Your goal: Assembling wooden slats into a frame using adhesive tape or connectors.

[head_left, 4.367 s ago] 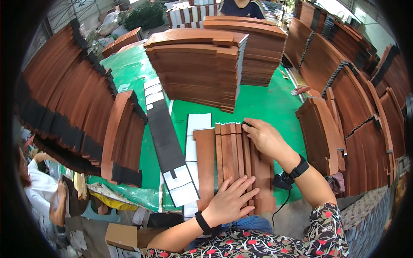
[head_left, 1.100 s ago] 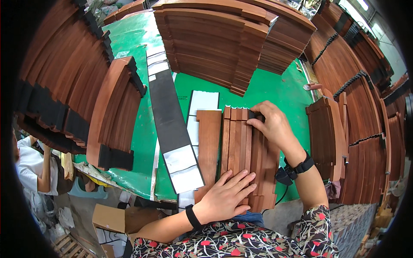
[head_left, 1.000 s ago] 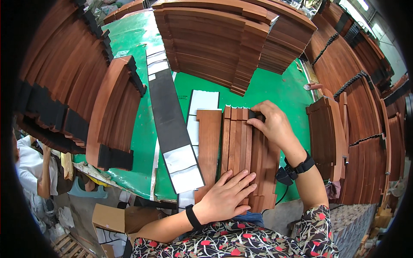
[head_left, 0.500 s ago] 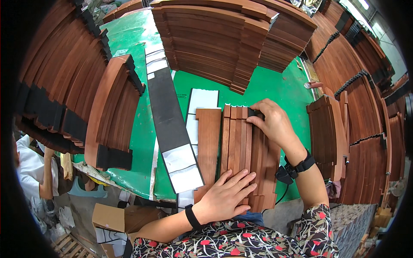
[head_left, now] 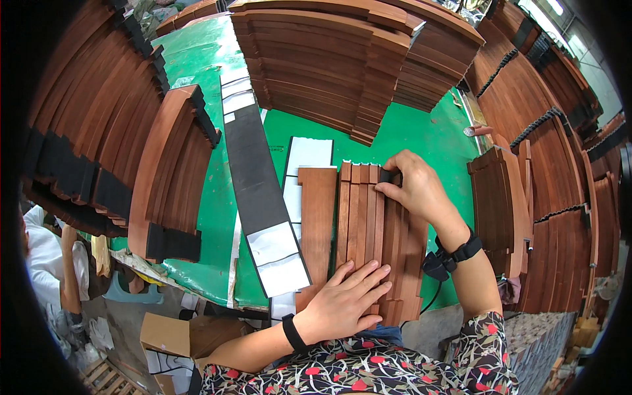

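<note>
Brown slats (head_left: pixel 360 224): left hand (head_left: pixel 345 301) spread flat atop, right hand (head_left: pixel 418 187) pinching far edge; green tabletop (head_left: pixel 428 139) stretches beyond.

Lower left: open cardboard box (head_left: pixel 164 332); slatted wooden pallet (head_left: pixel 106 375) near bottom edge. Left edge: person in white shirt (head_left: pixel 49 253), partly cut off. Between, pale-blue item (head_left: pixel 128 297), kind unclear.
</note>
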`<state>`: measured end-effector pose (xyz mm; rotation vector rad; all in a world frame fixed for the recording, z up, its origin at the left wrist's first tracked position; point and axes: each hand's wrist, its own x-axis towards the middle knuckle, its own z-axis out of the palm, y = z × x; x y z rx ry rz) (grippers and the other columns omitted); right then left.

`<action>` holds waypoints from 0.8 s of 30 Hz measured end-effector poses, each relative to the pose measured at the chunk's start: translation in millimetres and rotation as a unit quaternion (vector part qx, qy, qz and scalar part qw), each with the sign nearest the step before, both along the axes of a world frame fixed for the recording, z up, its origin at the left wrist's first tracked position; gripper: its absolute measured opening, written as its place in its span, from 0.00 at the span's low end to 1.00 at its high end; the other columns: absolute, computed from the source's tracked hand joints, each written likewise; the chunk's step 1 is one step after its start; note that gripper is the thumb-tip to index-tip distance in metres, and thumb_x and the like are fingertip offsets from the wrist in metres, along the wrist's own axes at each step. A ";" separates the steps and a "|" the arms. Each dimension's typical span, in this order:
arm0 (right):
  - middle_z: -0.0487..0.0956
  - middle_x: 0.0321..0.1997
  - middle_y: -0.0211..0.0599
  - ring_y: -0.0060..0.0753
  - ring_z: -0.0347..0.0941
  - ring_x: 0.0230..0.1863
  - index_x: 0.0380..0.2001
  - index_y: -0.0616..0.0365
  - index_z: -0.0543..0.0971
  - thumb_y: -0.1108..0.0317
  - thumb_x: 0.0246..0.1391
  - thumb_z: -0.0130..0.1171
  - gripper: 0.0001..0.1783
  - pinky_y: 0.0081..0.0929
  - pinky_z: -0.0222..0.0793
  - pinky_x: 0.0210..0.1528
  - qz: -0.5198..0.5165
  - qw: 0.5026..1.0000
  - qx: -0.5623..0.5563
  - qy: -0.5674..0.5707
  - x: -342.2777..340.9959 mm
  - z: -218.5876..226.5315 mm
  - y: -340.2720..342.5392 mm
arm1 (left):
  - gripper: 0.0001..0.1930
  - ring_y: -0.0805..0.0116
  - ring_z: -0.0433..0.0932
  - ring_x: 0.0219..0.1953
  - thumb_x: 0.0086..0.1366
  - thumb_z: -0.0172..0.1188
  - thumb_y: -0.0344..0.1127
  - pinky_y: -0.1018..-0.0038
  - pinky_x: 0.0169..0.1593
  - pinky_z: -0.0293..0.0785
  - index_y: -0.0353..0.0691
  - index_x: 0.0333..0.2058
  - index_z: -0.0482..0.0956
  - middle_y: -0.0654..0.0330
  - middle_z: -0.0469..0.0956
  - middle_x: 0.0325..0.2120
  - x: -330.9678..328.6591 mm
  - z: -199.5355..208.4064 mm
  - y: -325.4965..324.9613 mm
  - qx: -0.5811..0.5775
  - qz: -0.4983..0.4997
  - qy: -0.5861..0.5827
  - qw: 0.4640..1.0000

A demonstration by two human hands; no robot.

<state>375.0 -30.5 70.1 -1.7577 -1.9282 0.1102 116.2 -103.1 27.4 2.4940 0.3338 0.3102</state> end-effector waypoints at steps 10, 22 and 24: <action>0.80 0.38 0.45 0.49 0.77 0.41 0.37 0.63 0.80 0.64 0.44 0.75 0.19 0.40 0.74 0.42 0.001 0.998 -0.018 0.058 5.5 -1.4 2.0 | 0.35 0.57 0.56 0.72 0.62 0.62 0.55 0.48 0.70 0.52 0.43 0.63 0.71 0.56 0.62 0.69 0.8 0.1 0.4 0.001 -0.001 0.002 1.000; 0.80 0.38 0.45 0.49 0.77 0.42 0.37 0.63 0.82 0.64 0.44 0.74 0.19 0.40 0.74 0.43 -0.007 0.999 -0.021 0.039 2.2 -0.6 2.1 | 0.34 0.57 0.57 0.72 0.63 0.61 0.56 0.48 0.69 0.53 0.44 0.63 0.71 0.57 0.62 0.69 0.6 0.4 0.3 0.002 0.001 0.003 1.000; 0.80 0.38 0.44 0.49 0.77 0.42 0.37 0.63 0.82 0.64 0.44 0.74 0.19 0.40 0.74 0.43 -0.007 0.999 -0.021 0.043 0.8 0.1 2.7 | 0.34 0.57 0.57 0.72 0.63 0.61 0.56 0.48 0.70 0.52 0.44 0.63 0.71 0.57 0.62 0.69 0.7 0.5 0.4 0.004 0.002 0.005 1.000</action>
